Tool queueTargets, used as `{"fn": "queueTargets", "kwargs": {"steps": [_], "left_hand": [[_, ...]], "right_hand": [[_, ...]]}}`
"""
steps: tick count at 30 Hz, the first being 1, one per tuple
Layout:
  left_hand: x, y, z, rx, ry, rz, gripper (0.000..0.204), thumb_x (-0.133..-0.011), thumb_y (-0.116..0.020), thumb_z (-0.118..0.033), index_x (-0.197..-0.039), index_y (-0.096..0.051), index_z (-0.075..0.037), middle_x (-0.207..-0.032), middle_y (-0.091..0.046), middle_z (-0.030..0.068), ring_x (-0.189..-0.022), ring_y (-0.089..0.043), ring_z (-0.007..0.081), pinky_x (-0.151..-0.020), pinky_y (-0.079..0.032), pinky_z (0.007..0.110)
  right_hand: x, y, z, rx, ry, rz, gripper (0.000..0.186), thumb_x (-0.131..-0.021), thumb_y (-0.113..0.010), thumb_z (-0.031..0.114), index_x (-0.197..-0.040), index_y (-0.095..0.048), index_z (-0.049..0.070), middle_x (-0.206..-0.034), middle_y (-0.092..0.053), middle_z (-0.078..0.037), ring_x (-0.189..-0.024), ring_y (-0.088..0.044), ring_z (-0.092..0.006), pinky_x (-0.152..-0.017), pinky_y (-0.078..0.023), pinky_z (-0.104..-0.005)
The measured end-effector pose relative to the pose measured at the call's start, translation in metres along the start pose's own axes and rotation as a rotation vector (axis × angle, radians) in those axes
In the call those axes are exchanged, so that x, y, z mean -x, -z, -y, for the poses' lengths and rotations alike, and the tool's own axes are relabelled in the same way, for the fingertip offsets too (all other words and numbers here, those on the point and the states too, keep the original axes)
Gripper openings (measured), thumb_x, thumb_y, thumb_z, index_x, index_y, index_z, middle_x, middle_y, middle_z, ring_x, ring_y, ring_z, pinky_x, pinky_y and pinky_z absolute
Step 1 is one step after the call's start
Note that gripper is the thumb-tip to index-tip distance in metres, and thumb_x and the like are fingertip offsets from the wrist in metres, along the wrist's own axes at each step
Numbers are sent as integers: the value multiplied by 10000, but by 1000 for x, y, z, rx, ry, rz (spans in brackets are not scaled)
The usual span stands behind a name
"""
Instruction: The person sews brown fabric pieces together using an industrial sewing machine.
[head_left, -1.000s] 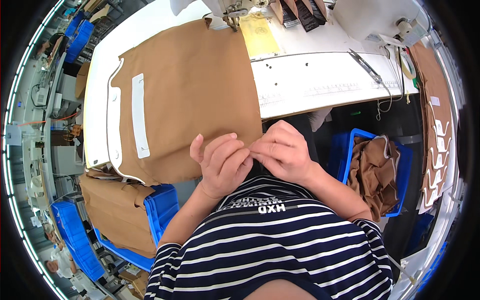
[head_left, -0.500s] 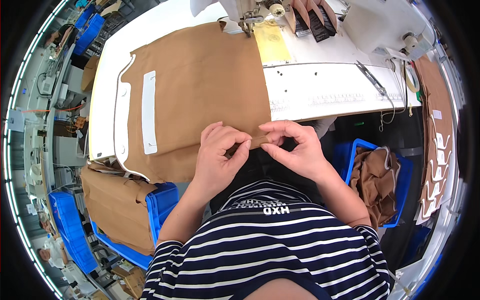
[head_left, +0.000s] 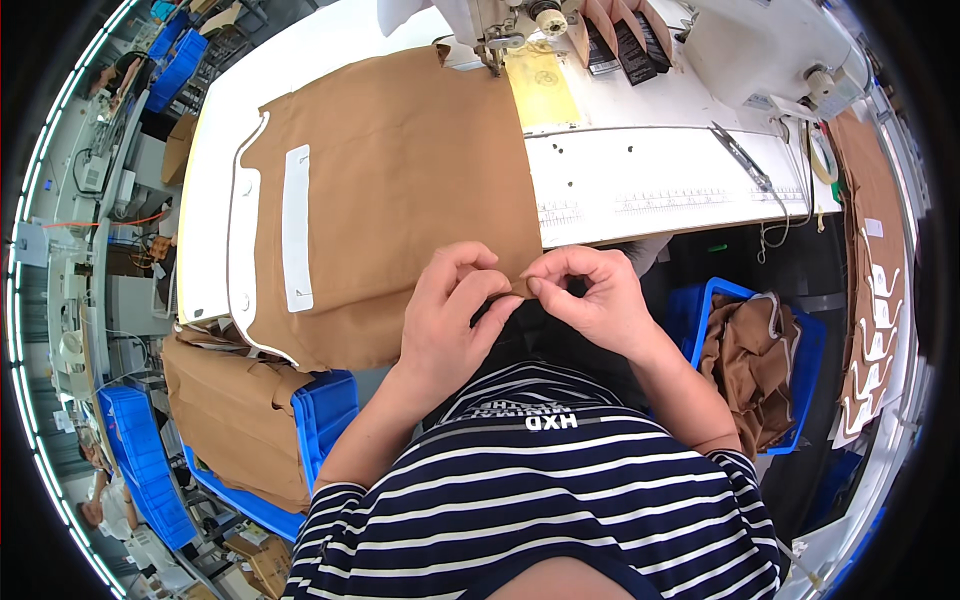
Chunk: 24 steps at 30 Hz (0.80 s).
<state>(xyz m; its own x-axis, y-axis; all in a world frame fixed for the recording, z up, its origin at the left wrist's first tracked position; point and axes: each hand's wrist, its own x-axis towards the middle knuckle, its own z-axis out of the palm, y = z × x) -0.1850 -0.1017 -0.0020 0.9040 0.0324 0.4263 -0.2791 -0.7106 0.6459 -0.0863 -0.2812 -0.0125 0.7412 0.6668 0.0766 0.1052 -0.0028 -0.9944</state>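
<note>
A large brown fabric panel [head_left: 410, 170] lies spread over the white sewing table, its near edge hanging toward me. A pale strip [head_left: 298, 228] is attached along its left part. At the panel's near right corner, my left hand [head_left: 455, 305] pinches the fabric edge between thumb and fingers. Close beside it, my right hand [head_left: 590, 295] pinches the same edge, the fingertips of both hands nearly meeting. Beyond the panel's far right corner stands the sewing machine's needle and foot [head_left: 497, 50].
Thread snips [head_left: 742, 155] lie on the white table [head_left: 660, 175] at right. A blue bin [head_left: 800, 385] with crumpled brown fabric [head_left: 745, 360] stands to my right. Another blue bin [head_left: 325, 410] with brown panels [head_left: 235, 420] is at left. A yellow sheet [head_left: 542, 85] lies near the machine.
My left hand has slid right along the fabric edge toward my right hand, narrowing the gap between them. The panel has shifted very slightly left.
</note>
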Motion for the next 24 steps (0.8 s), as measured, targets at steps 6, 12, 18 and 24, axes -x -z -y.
{"fn": "queueTargets", "kwargs": {"steps": [6, 12, 18, 24], "left_hand": [[0, 3, -3, 174, 174, -22, 106, -872, -647, 96, -924, -633, 5, -1175, -523, 128, -886, -623, 164, -712, -555, 262], [-4, 10, -2, 264, 206, 79, 105, -917, -602, 74, -981, -657, 10, -1208, -513, 107, -909, -629, 132, -759, -543, 243], [-3, 8, -9, 434, 370, 42, 100, -891, -662, 59, -988, -661, 31, -1209, -512, 87, -944, -631, 115, -800, -549, 243], [-4, 10, -9, 429, 423, 77, 107, -865, -712, 37, -959, -660, 32, -1189, -517, 80, -913, -637, 112, -790, -548, 240]], "right_hand": [[0, 0, 1, 18, -15, 10, 114, -890, -698, 93, -946, -734, 0, -745, -698, -8, -667, -599, -53, -647, -507, -218], [-2, 0, 4, 53, -33, 18, 106, -886, -698, 92, -939, -733, 8, -731, -688, -7, -656, -589, -50, -634, -502, -215], [-1, -1, 4, 69, -23, 18, 100, -883, -697, 88, -931, -730, 7, -722, -680, -3, -652, -585, -49, -626, -496, -216], [-1, -2, 4, 86, -12, 11, 94, -877, -699, 80, -925, -730, 5, -724, -679, -14, -657, -587, -59, -634, -501, -225]]}}
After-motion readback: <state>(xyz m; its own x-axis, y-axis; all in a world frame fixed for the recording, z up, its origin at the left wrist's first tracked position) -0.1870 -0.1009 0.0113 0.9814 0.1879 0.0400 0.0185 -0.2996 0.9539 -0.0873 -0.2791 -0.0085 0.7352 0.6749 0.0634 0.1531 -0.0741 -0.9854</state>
